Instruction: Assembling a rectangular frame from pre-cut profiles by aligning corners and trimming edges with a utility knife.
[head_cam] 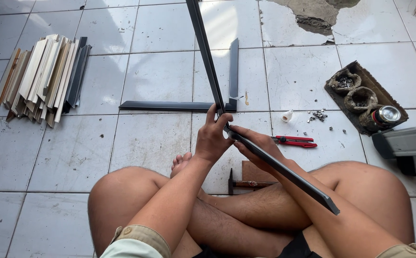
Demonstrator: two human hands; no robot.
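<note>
A person sits cross-legged on a pale tiled floor (74,153), holding two dark frame strips (265,157) that meet at a corner just in front of the knees. One strip rises from the corner up and away past the far edge of the view; the other slants down to the right across the right forearm, ending in a mitred tip above the right thigh. The left hand (211,138) has its fingers clamped on the corner joint from the left, thumb raised along the upright strip. The right hand (255,145) has its fingers wrapped around the slanting strip just below the joint. The strips are thin, flat-faced and dark grey, with a slight sheen. Directly beyond the hands, a second L-shaped pair of dark strips (179,106) lies flat on the floor. The floor to the near left is open tile. Far left lies a stack of pale and dark moulding offcuts (43,76). To the right of the hands lie a red utility knife (294,141), a small white glue bottle (287,115) and scattered small metal bits (318,114); farther right is a brown tray (358,95) with small sacks and a can. A hammer (246,183) lies between the legs, near the feet.
</note>
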